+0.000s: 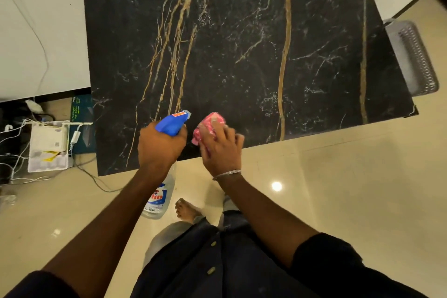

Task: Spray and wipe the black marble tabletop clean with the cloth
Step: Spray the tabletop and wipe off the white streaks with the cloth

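The black marble tabletop, veined in gold and white, fills the upper middle of the head view. My left hand grips the blue trigger head of a clear spray bottle, nozzle pointing out over the tabletop's near edge. My right hand holds a bunched pink cloth at the near edge, just right of the nozzle. Fine droplets speckle the marble right of the middle.
A grey woven chair stands at the table's right side. Left of the table, a white box, cables and a dark carton lie on the glossy beige floor. White walls border the table's far and left sides.
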